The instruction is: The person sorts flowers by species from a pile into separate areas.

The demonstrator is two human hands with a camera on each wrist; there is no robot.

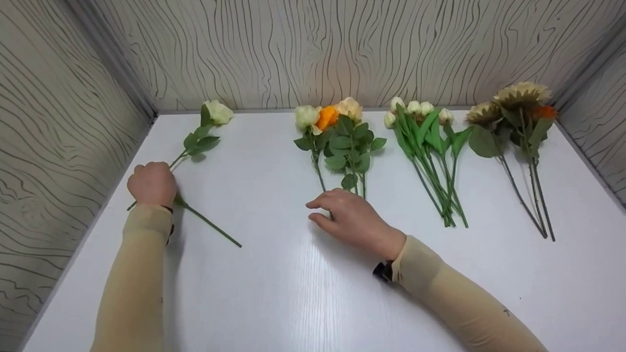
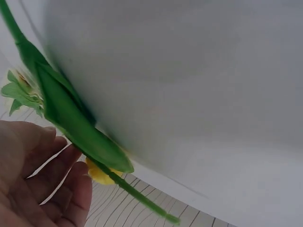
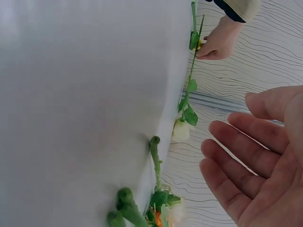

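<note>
A white rose [image 1: 218, 113] with green leaves lies at the left, its stem running down-left under my left hand [image 1: 152, 184]. In the left wrist view my curled thumb and fingers pinch that rose stem [image 2: 142, 197]. Close beside it a broad green leaf [image 2: 71, 113] and a yellow flower [image 2: 98, 172] show; a second stem [image 1: 212, 225] slants toward the front, its flower covered by my hand in the head view. My right hand [image 1: 349, 220] holds nothing. Its fingers are loosely bent, thumb apart, over the lower stems of the white, orange and peach flowers [image 1: 327, 117].
Right of centre lie several white tulips [image 1: 413, 107] with long green stems. Farther right are large beige flowers [image 1: 523, 95] and an orange one [image 1: 545, 112]. Wood-grain-patterned walls [image 1: 244, 54] border the white table [image 1: 274, 293] at the back and sides.
</note>
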